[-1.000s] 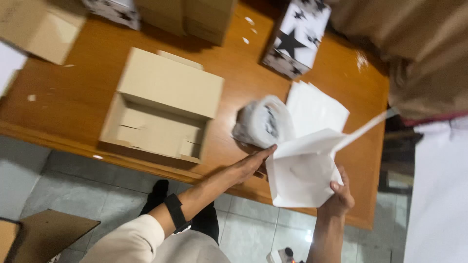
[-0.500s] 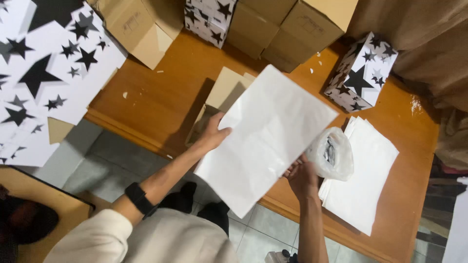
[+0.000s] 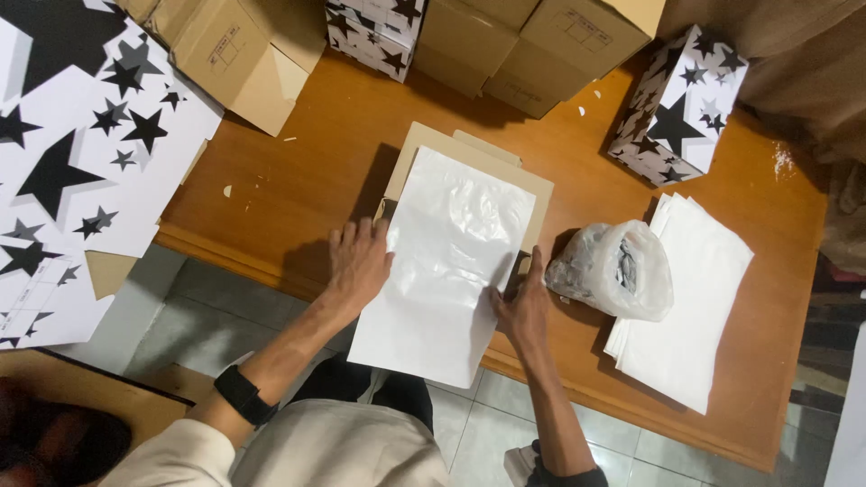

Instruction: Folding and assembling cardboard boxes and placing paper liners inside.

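Observation:
A white sheet of thin paper (image 3: 446, 261) lies flat over an open cardboard box (image 3: 469, 158) on the wooden table (image 3: 307, 180); its near end hangs over the table's front edge. My left hand (image 3: 358, 264) rests flat on the sheet's left edge, fingers spread. My right hand (image 3: 523, 302) presses the sheet's right edge, fingers on the paper. A black band (image 3: 240, 395) sits on my left wrist.
A clear plastic bag of small items (image 3: 613, 269) lies to the right, on a stack of white sheets (image 3: 695, 316). Star-printed boxes (image 3: 677, 104) and plain cardboard boxes (image 3: 541, 45) line the far side. Flat star-printed cartons (image 3: 81, 153) lie at the left.
The sheet, held up in the air a second ago, has come down flat over the cardboard box. Both hands now rest on its edges. The camera view has shifted.

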